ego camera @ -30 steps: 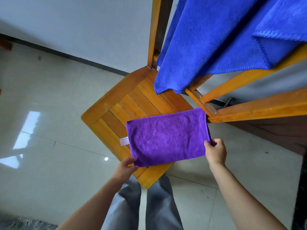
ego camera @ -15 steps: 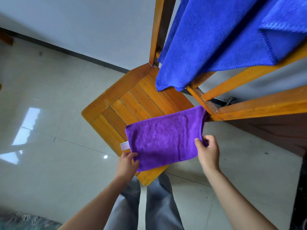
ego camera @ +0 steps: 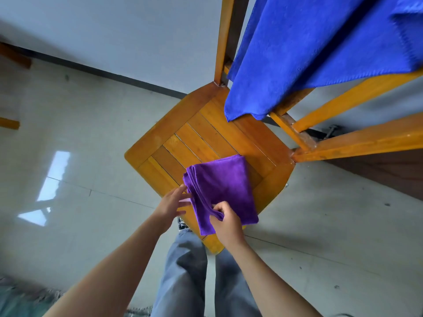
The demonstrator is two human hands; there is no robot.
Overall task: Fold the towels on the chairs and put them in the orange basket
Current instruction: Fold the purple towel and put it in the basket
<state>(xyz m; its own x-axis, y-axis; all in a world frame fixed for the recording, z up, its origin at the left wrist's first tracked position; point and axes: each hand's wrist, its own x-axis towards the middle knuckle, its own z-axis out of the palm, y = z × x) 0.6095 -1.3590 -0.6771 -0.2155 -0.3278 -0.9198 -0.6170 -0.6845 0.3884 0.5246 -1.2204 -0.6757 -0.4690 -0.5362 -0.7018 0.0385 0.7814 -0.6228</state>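
Note:
A purple towel [ego camera: 225, 187], folded into a narrow stack of layers, lies on the near corner of the wooden chair seat [ego camera: 183, 143]. My right hand [ego camera: 226, 221] pinches the towel's near folded edge from above. Just left of the towel, my left hand [ego camera: 172, 205] has its fingers spread, the tips touching the layered left edge. A large blue towel [ego camera: 309, 49] hangs over the chair back at the upper right. No orange basket is in view.
The chair's slanted rails [ego camera: 357, 143] run off to the right. A glossy tiled floor [ego camera: 68, 179] spreads to the left, a grey wall [ego camera: 114, 30] stands behind. My grey trouser legs [ego camera: 183, 271] are below the seat, and a patterned rug edge [ego camera: 23, 298] sits bottom left.
My right hand has carried the towel's right end over to the left, folding the wide purple rectangle in half. My left hand let go of the corner and now rests open against the edge.

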